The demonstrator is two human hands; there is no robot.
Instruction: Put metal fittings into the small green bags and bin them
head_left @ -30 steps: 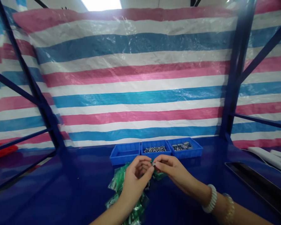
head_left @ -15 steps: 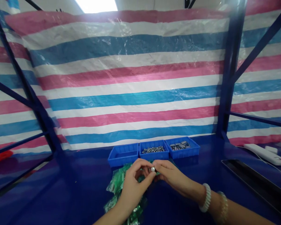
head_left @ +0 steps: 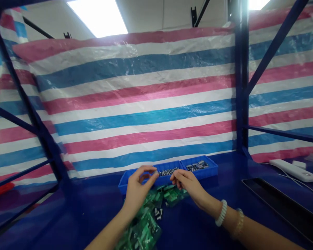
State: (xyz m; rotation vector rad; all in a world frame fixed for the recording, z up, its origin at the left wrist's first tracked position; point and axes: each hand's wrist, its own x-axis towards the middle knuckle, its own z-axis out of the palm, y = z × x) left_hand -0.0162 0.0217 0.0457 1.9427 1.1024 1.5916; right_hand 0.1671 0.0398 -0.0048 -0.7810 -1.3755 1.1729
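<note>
My left hand (head_left: 138,185) is raised in front of the blue bins, thumb and forefinger pinched on a small silver metal piece (head_left: 155,171). To its right, my right hand (head_left: 186,183) has its fingers curled together; whatever they hold, if anything, is hidden. The hands are apart. Below them lie green plastic packets (head_left: 146,227) with small parts inside, and several loose screws (head_left: 158,213) beside the packets. Behind my hands, the middle bin (head_left: 165,180) holds many small metal pieces (head_left: 167,172). Longer metal parts (head_left: 197,165) lie in the right bin (head_left: 211,170).
The left blue bin (head_left: 123,184) is partly covered by my left hand. A dark flat tablet-like object (head_left: 279,205) lies at right, with a white power strip (head_left: 293,170) and cables behind it. Blue rack posts (head_left: 242,104) and a striped sheet (head_left: 146,118) bound the table.
My hands were together around a small round silver piece; they have separated, left hand moving left, right hand slightly right. The camera has tilted up. The loose screws now show.
</note>
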